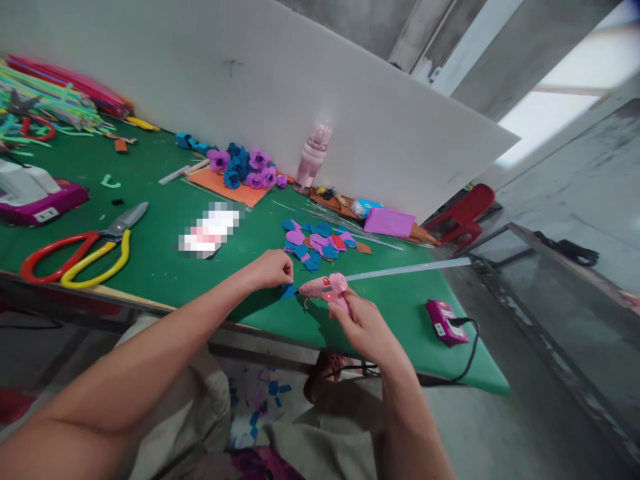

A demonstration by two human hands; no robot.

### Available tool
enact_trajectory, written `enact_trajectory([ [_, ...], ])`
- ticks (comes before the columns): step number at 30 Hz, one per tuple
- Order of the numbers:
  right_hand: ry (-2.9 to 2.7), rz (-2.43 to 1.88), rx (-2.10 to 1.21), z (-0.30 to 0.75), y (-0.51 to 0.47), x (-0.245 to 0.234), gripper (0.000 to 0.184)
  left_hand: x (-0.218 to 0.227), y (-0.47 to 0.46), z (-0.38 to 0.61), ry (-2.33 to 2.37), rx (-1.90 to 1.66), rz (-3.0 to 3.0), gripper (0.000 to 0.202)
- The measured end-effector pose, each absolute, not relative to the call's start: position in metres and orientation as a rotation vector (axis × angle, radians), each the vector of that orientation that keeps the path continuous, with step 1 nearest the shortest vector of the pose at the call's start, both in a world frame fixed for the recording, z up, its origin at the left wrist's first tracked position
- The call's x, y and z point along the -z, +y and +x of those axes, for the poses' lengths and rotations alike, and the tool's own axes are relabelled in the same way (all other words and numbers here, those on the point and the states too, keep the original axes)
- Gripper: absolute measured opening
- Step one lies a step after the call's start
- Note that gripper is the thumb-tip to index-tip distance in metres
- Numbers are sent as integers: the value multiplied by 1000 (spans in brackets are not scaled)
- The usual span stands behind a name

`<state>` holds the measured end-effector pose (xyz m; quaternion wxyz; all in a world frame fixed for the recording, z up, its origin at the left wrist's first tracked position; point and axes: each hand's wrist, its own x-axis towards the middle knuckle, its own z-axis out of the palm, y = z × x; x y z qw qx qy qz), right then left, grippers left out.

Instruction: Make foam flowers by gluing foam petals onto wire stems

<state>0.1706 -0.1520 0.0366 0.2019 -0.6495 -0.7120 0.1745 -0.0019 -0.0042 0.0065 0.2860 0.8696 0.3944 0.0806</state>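
A blue piece (289, 292) is facing a glue gun (325, 289) near the bench's (400, 313) front edge.
The left hand (274, 269) is pinching it (likely for steadiness) — the right hand (364, 325) is wrapping its grip round the gun's handle (340, 302), apparently aiming the nozzle (303, 290), while a long glue stick (410, 270) is jutting out rightward.
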Motion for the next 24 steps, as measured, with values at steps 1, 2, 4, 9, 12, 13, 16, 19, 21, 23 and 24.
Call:
enact_trajectory([
  [1, -1987, -1817, -490, 171, -152, -37, 25, -7, -4, -2, 1055, -213, 2324, 13],
  [2, -1987, -1823, -488, 170, -152, -37, 25, -7, -4, -2, 1055, -211, 2323, 14],
  [4, -1988, -1830, -480, 170, -152, -36, 24, -7, -4, -2, 1053, -206, 2322, 15],
  [9, -1971, -1825, -467, 173, -152, -38, 23, -6, -4, -2, 1057, -220, 2324, 15],
  [12, -1932, -1826, -482, 175, -154, -42, 24, -5, -4, -2, 1059, -217, 2324, 14],
  [13, -1919, -1825, -497, 176, -154, -43, 24, -6, -4, -2, 1059, -215, 2324, 14],
  [16, -1922, -1816, -509, 175, -155, -44, 25, -7, -5, -2, 1059, -210, 2323, 14],
  [19, -1971, -1791, -492, 172, -154, -41, 24, -7, -5, -2, 1052, -211, 2325, 14],
  [21, -1990, -1776, -486, 169, -153, -39, 24, -7, -5, -2, 1050, -218, 2326, 14],
  [23, -2005, -1775, -473, 167, -152, -38, 24, -6, -4, -2, 1054, -222, 2326, 14],
  [24, -2011, -1777, -465, 167, -152, -37, 24, -6, -4, -2, 1055, -223, 2326, 14],
])
